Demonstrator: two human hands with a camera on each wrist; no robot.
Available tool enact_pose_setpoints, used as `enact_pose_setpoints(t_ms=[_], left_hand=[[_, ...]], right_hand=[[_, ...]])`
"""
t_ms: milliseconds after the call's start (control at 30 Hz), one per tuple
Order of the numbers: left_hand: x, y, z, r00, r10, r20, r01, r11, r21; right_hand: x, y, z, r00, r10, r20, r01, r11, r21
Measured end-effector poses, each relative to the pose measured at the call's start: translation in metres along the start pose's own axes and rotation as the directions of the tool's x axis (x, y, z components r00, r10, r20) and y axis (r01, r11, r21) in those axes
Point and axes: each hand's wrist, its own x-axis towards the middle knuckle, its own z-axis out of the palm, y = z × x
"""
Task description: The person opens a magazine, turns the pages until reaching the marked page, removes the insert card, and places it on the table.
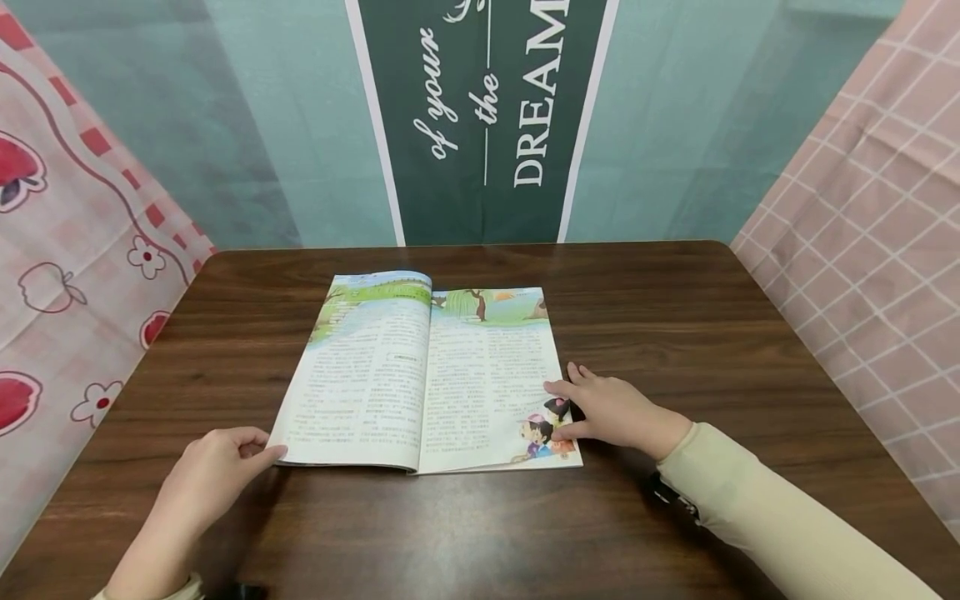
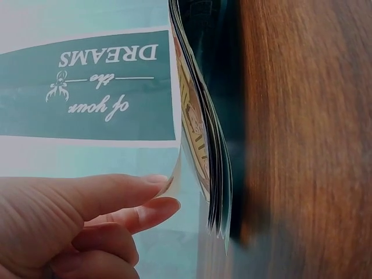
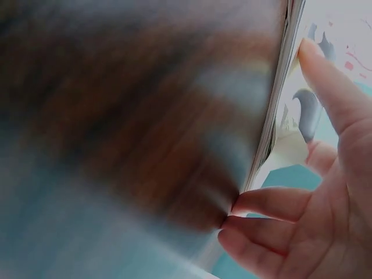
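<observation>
An open magazine (image 1: 480,400) lies on the table, with printed columns and coloured drawings along its top and lower right corner. At its lower left corner, my left hand (image 1: 213,471) pinches a page between thumb and index finger. The left wrist view shows that page (image 2: 178,168) bent away from the stack of pages (image 2: 216,174) beneath. My right hand (image 1: 622,412) rests at the right edge with fingers spread, its thumb on the page over the drawn children (image 1: 536,433). In the right wrist view, the other fingertips (image 3: 241,203) reach along the magazine's edge and the table.
The dark wooden table (image 1: 675,317) extends around the magazine. Behind it hangs a teal cloth (image 1: 322,125) with a dark green lettered panel (image 1: 480,208). Pink patterned cloth (image 1: 67,292) stands on the left, and pink checked cloth (image 1: 885,208) on the right.
</observation>
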Motion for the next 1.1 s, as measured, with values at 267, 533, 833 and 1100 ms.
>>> enact_pose_setpoints(t_ms=[267, 533, 833, 1100], left_hand=[[-0.001, 0.000, -0.002, 1.000, -0.004, 0.009, 0.004, 1.000, 0.001], [-0.002, 0.002, -0.001, 1.000, -0.012, 0.017, 0.012, 1.000, 0.004], [0.001, 0.002, -0.005, 0.999, -0.034, 0.030, 0.032, 0.998, 0.051], [0.006, 0.032, -0.002, 0.997, 0.046, -0.060, -0.044, 0.998, 0.038]], right_hand=[[0.006, -0.003, 0.001, 0.991, -0.057, -0.119, 0.046, 0.995, -0.090], [0.011, -0.006, 0.003, 0.960, -0.130, -0.248, 0.072, 0.970, -0.231], [0.014, -0.003, 0.002, 0.969, -0.088, -0.231, 0.044, 0.981, -0.189], [0.012, 0.001, 0.001, 0.965, -0.091, -0.247, 0.070, 0.993, -0.093]])
